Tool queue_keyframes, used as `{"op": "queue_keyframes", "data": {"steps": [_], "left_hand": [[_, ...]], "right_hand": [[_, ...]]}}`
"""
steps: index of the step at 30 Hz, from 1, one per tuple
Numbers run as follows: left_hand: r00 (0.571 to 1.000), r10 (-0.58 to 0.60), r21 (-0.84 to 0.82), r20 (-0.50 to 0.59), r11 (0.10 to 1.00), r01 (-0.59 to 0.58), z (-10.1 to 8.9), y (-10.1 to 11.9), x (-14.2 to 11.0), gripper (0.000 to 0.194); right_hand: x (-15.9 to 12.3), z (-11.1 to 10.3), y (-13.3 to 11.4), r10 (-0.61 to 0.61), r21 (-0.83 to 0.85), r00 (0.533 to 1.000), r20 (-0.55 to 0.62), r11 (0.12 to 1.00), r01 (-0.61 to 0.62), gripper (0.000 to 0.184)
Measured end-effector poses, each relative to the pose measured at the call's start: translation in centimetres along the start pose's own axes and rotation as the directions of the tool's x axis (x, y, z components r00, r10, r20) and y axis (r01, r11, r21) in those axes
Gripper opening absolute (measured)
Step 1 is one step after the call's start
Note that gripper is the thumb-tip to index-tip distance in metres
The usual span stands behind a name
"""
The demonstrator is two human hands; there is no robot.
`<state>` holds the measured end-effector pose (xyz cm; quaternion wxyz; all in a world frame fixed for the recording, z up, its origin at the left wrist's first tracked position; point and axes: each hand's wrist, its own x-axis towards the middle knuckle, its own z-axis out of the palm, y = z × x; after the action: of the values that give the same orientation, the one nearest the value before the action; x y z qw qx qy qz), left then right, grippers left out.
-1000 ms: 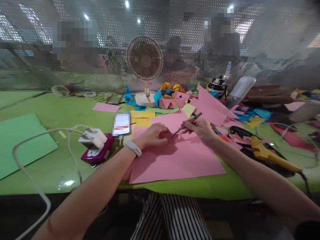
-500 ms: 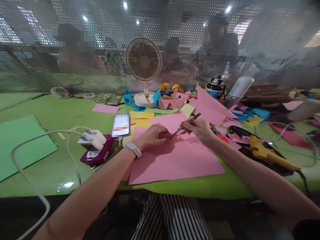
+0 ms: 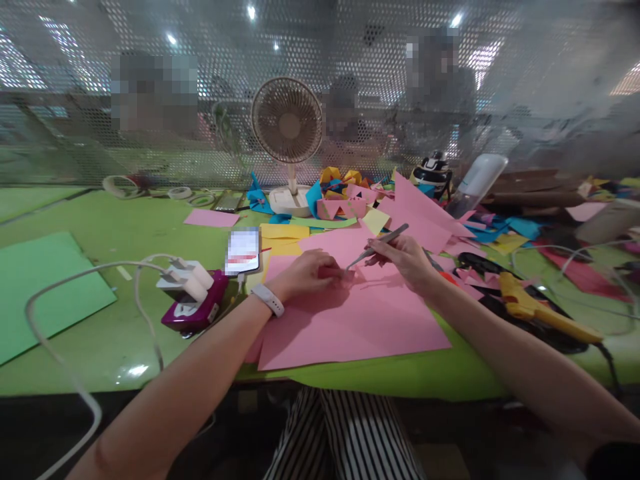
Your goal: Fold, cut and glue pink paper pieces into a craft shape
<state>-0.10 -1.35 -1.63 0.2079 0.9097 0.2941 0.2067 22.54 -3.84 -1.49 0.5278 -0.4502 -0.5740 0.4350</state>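
Note:
My right hand holds a pair of grey tweezers like a pen, its tip slanting down to the left. My left hand is closed in a pinch on a small pink paper piece, partly hidden by my fingers. The tweezer tip is at this piece; whether it grips it I cannot tell. Both hands are over a large pink paper sheet lying flat on the green table.
A phone and a purple power block with white chargers are at left. Behind stand a fan and heaped coloured paper scraps. A yellow glue gun lies at right. Green paper lies far left.
My right hand has shifted slightly right with the tweezers, which now lie at a flatter slant. My left hand stays in nearly the same place.

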Motion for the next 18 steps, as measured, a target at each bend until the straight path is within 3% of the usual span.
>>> {"op": "queue_keyframes", "data": {"steps": [4,6,9,14,18], "left_hand": [[1.0,-0.012,-0.029,-0.022,1.0,0.011,-0.2,0.1,0.0,0.017],[0.999,-0.024,-0.081,-0.04,0.996,0.021,-0.3,0.3,-0.1,0.014],[0.998,-0.062,-0.224,-0.015,0.973,0.057,-0.7,0.8,-0.2,0.014],[0.98,-0.128,-0.452,0.154,0.873,0.185,-1.5,1.6,-0.6,0.026],[0.969,-0.108,-0.528,0.22,0.822,0.212,-2.0,2.0,-0.7,0.028]], "right_hand": [[0.3,-0.3,0.2,-0.076,0.071,0.991,-0.114,0.994,0.085,0.037],[0.2,-0.2,0.2,-0.146,0.021,0.984,-0.105,0.989,0.149,0.039],[-0.3,0.3,0.1,-0.259,-0.093,0.966,0.008,0.962,0.258,0.035],[-1.1,1.0,-0.3,-0.362,-0.226,0.889,0.281,0.875,0.428,0.024],[-1.2,1.0,-0.5,-0.415,-0.314,0.853,0.315,0.803,0.507,0.022]]}}
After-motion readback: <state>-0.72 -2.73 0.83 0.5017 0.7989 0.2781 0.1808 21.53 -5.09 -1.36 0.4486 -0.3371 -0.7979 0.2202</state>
